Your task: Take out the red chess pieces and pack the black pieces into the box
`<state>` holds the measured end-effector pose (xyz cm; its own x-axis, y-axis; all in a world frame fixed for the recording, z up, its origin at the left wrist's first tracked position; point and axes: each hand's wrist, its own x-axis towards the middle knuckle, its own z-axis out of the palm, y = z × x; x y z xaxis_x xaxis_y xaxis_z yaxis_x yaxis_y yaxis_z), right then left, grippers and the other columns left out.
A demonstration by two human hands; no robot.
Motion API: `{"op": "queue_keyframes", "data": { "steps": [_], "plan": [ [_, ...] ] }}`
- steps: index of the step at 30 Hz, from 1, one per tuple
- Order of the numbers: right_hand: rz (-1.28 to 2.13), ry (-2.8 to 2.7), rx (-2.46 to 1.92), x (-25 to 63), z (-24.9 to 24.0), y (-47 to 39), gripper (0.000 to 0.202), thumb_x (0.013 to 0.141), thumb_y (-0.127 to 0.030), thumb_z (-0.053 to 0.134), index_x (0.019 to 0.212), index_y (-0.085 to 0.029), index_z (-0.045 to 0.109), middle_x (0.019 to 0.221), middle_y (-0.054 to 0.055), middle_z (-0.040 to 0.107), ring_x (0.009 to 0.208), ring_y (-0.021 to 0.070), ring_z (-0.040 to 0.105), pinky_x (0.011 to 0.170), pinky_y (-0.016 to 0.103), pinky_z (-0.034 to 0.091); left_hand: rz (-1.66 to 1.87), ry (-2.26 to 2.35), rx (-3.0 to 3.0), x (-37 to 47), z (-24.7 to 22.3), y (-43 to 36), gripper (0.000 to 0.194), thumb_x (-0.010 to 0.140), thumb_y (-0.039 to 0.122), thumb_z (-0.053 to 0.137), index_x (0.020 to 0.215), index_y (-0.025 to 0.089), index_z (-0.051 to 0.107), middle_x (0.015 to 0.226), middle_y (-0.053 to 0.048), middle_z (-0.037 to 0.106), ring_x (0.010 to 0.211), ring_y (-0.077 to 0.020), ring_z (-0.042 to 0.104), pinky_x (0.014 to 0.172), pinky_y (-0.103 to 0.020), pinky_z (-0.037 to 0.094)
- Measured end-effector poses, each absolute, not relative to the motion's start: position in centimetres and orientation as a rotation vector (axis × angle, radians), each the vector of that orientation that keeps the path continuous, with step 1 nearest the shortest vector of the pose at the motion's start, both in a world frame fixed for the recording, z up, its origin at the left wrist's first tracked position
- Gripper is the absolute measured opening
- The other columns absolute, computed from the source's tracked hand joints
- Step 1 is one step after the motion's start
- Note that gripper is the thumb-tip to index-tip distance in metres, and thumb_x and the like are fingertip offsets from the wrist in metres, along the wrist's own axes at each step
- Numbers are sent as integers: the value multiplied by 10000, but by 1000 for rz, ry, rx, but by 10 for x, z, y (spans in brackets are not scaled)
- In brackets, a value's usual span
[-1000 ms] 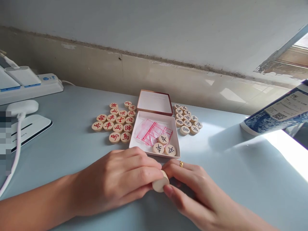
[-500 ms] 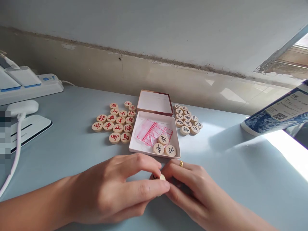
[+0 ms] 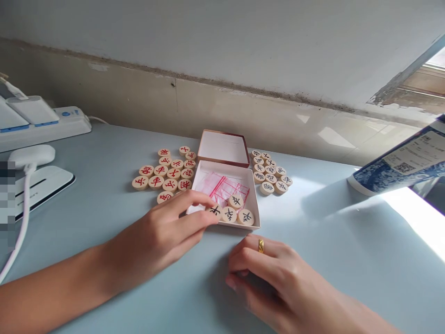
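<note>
Grip of left hand [image 3: 163, 237] pinching disc [image 3: 215, 211] in box [image 3: 246, 174], right hand [image 3: 273, 269] curled, hold unclear

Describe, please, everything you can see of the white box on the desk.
The shallow white box, seemingly cardboard, lies flat and open-topped on the desk, in front of the brown-edged lid. Inside sit clear plastic with red lines and four pieces marked in black. The left hand touches one piece and hides part of the near wall.
</note>
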<state>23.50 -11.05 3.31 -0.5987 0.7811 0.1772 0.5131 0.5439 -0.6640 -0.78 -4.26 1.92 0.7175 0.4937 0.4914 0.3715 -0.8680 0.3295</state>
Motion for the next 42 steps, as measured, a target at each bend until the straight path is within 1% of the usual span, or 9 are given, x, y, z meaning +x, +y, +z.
{"op": "queue_keyframes", "data": {
  "steps": [7, 11, 17, 20, 23, 25, 31, 37, 42],
  "plan": [
    [739, -2372, -1063, 234, 36, -110, 187, 997, -157, 498, 836, -183, 589, 801, 20, 615, 707, 126, 553, 658, 240, 476, 845, 714, 2752, -4, 19, -41, 258, 1036, 60, 443, 1187, 185, 611, 1161, -56, 638, 1131, -172, 636, 989, -278, 512],
    [706, -2380, -1035, 234, 36, -111, 199, 1000, -166, 493, 823, -191, 580, 766, 15, 609, 678, 128, 539, 640, 244, 474, 871, 704, 2790, -1, 19, -40, 194, 1016, 68, 494, 1127, 174, 613, 1071, -33, 670, 1066, -184, 629, 1108, -397, 421],
    [577, -2350, -1005, 236, 35, -113, 177, 1001, -122, 481, 872, -185, 584, 826, 33, 641, 696, 125, 567, 654, 244, 501, 843, 803, 2753, 0, 19, -40, 237, 1001, 82, 508, 1179, 193, 618, 1154, -57, 641, 1241, -238, 549, 1095, -411, 421],
    [245, -2306, -1055, 240, 35, -110, 114, 975, -107, 539, 1023, -185, 607, 1070, 80, 683, 923, 164, 623, 801, 282, 547, 800, 797, 2748, 0, 18, -40, 232, 1001, 90, 510, 1166, 203, 626, 1124, -49, 651, 1154, -235, 596, 1024, -405, 458],
    [-88, -2336, -1144, 242, 31, -104, 313, 986, -195, 586, 1295, -152, 559, 1328, 155, 624, 1250, 267, 553, 998, 429, 538, 791, 784, 2755, 0, 18, -39, 231, 1016, 85, 488, 1163, 192, 631, 1087, -52, 660, 1102, -226, 619, 980, -384, 475],
    [-148, -2376, -1209, 243, 27, -99, 428, 996, -279, 595, 1383, -115, 513, 1376, 187, 604, 1327, 320, 511, 1043, 524, 524, 794, 767, 2758, 0, 18, -39, 225, 1023, 80, 480, 1154, 180, 634, 1078, -54, 665, 1095, -218, 622, 977, -369, 474],
    [-168, -2470, -1292, 245, 20, -95, 468, 1007, -356, 576, 1398, -106, 511, 1406, 173, 621, 1332, 362, 551, 1085, 671, 477, 761, 672, 2807, -2, 17, -39, 242, 1028, 75, 465, 1187, 172, 620, 1155, -52, 683, 1124, -202, 624, 997, -346, 447],
    [-200, -2426, -1272, 242, 21, -96, 455, 1002, -333, 571, 1398, -119, 506, 1439, 191, 577, 1373, 364, 508, 1077, 635, 503, 768, 648, 2805, -3, 16, -38, 258, 1018, 64, 477, 1206, 180, 611, 1202, -38, 681, 1159, -188, 609, 1046, -333, 420],
    [-215, -2388, -1275, 243, 20, -94, 364, 992, -339, 595, 1289, -130, 574, 1243, 164, 676, 1235, 354, 598, 1036, 615, 534, 761, 644, 2797, -3, 17, -39, 252, 1020, 68, 480, 1203, 178, 615, 1206, -37, 680, 1144, -189, 613, 1026, -335, 431]
  ]
}}
